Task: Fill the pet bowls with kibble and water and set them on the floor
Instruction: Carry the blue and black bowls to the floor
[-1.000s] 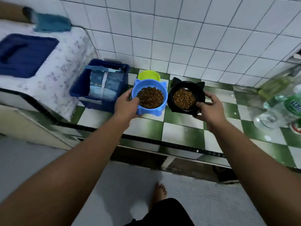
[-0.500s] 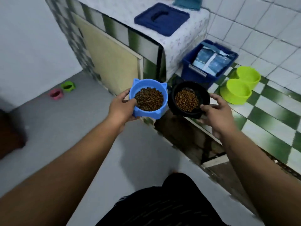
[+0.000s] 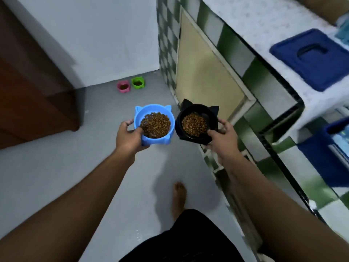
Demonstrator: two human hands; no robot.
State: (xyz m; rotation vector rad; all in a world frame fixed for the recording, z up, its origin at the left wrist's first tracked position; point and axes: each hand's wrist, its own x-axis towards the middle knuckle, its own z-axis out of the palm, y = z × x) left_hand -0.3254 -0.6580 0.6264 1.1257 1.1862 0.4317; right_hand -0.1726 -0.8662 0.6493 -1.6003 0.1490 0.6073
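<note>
kibble [image 3: 155, 124] fills both bowls, held side by side well above the floor [image 3: 56, 176]: the left hand [image 3: 130, 138] grips the blue bowl [image 3: 151, 110], the right hand [image 3: 222, 137] grips the black bowl [image 3: 209, 120]. the pink bowl [image 3: 123, 86] and green bowl [image 3: 138, 82] sit ahead at the floor's far edge, nearer the left hand.

Four bowls [image 3: 151, 108] [image 3: 212, 120] [image 3: 123, 91] [image 3: 138, 86], two hands [image 3: 128, 138] [image 3: 223, 138], one blue lid [image 3: 311, 59], one foot [image 3: 179, 195]

Pink bowl [image 3: 123, 86] contents too small; blue bin [image 3: 321, 159] cropped, blurred.
</note>
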